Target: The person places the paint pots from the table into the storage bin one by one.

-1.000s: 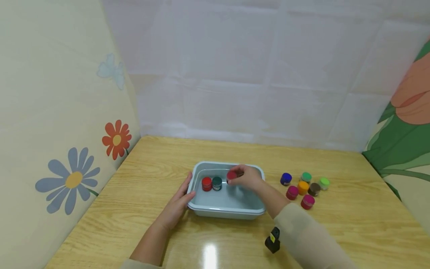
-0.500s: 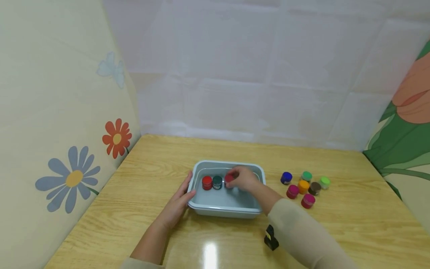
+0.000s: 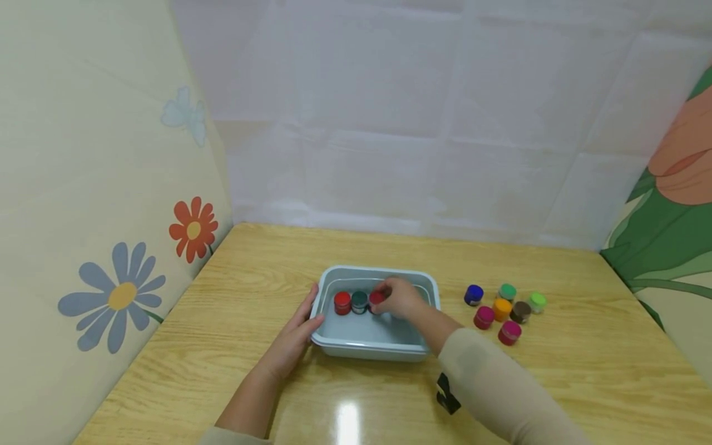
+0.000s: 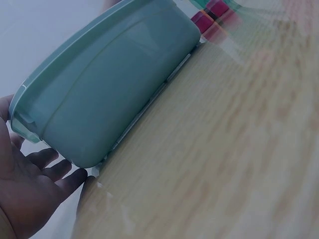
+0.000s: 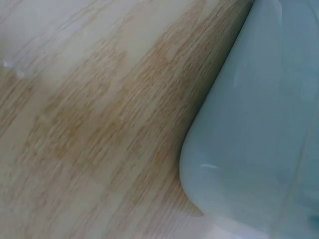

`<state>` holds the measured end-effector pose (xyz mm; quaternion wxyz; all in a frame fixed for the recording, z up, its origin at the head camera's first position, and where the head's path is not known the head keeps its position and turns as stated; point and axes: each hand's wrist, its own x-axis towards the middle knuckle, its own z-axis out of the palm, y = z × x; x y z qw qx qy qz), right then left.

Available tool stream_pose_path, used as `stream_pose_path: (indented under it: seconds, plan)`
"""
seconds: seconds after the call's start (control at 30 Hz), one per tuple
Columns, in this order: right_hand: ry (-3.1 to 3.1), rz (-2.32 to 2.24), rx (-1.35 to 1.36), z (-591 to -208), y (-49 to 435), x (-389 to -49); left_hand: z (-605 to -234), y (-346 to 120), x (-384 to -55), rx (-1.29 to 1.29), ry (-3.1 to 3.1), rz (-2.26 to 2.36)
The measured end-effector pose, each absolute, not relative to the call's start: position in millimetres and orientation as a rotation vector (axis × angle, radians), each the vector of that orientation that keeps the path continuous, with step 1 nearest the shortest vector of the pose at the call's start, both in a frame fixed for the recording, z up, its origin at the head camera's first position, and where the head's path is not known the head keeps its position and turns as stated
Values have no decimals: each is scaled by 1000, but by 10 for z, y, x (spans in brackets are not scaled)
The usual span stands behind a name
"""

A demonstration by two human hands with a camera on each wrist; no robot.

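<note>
Wooden table [image 3: 267, 259] bears a tray [image 3: 372, 347], the left hand [image 3: 293, 337] spread against its left edge. Inside, about midway between left and right edges, the right hand [image 3: 403, 298] pinches a dark red jar [image 3: 376, 300], probably light, stiff and slippery, best held by its sides.

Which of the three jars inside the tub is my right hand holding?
Your right hand pinches the dark red jar at the row's right end; the dark green jar and bright red jar to its left are not held.
</note>
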<state>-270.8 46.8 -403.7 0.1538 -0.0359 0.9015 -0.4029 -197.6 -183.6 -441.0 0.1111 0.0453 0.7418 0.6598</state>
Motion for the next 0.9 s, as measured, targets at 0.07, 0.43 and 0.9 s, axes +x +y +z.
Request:
stream_pose_path:
  seconds: [0.07,0.43,0.9]
  plan:
    - [2577,-1161,-101,-4038,472,-2708,-4407,-1836,-1974,130,2177,1937]
    - [2553,-1264,-78,-3944,543,-2681,-4407,-1835,-1969,131,2184,1931]
    - [2524,-1420,-75,-3709,807,-2604,-4405,-1830,-1954,157,2171,1973]
